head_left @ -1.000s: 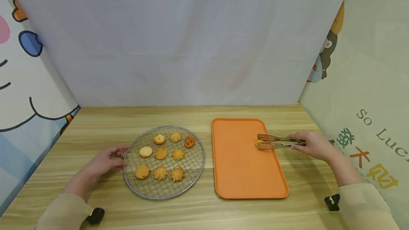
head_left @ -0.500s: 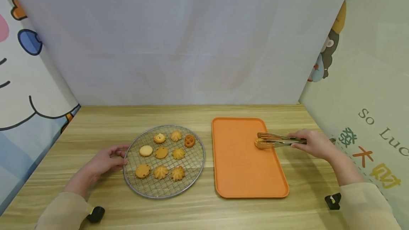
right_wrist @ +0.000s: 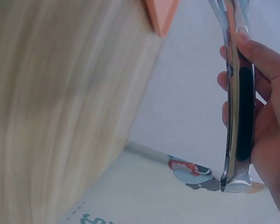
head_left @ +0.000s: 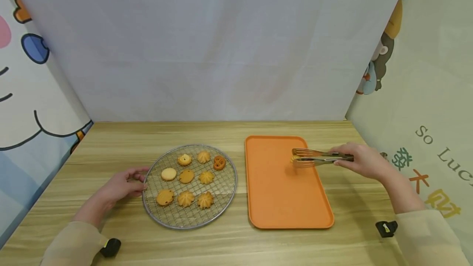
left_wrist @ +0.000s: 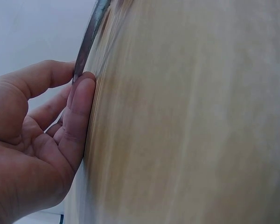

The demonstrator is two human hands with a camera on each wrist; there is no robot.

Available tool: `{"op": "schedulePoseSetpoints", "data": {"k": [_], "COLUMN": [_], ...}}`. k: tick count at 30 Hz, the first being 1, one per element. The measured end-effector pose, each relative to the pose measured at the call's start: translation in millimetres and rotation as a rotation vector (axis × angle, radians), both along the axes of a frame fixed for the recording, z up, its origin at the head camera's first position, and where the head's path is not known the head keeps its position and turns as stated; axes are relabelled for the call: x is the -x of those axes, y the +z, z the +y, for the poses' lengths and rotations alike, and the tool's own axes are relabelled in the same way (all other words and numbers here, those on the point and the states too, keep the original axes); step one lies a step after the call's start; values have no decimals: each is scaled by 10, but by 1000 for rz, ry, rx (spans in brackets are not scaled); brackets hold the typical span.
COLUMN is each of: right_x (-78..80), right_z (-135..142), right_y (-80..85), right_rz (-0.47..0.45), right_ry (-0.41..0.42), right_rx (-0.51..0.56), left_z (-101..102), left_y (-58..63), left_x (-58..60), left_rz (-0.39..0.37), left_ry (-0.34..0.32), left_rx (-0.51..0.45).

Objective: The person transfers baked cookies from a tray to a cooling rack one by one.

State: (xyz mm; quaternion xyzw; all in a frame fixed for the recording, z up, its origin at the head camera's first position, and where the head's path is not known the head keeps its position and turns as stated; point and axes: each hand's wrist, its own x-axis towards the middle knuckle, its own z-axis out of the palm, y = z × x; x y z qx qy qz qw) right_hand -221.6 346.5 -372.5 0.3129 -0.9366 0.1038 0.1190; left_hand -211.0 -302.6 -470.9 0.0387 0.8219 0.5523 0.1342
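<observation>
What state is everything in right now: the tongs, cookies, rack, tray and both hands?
Tongs: squeezed on one cookie, above the tray.
Tray: flat on the table, nothing lying on it.
Rack: flat, holding nine cookies.
Left hand: fingers touching the rack's rim.
Right hand: gripping the tongs.

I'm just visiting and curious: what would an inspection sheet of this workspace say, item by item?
Surface: light wooden table, bare at the back.
Job's things: round wire cooling rack carrying nine biscuits; flat orange plastic tray; metal tongs pinching one small yellow biscuit over the tray.
Clutter: nothing seen.
Hands: left hand rests on the table, fingertips at the rack's left rim; right hand grips the tongs' handle.
Cables: nothing seen; a small black device sits at each sleeve's wrist.
Surroundings: white cloth backdrop; cartoon-printed panels on both sides.
</observation>
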Motion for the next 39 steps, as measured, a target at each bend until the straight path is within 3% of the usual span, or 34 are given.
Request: {"op": "schedulePoseSetpoints", "data": {"k": [9,18,27,33,39], "right_x": [-5,-41,-56,-68,-22], "right_z": [-190,-399,-630,-828,-1021], "right_y": [159,271,322,307,231], "right_rz": [91,145,200,172,185], "right_ry": [80,110,138,133,200], "right_rx": [13,55,107,127,148], "left_z": [10,10,18,19,19], "left_y": [8,13,25,28,27], "left_x": [-9,-11,-12,-9,-9], "left_rz": [-8,-4,-6,-9,-9], "left_ry": [-7,-7,-7,-5,-1], "left_rx": [-10,-7,-2,-3,-4]}}
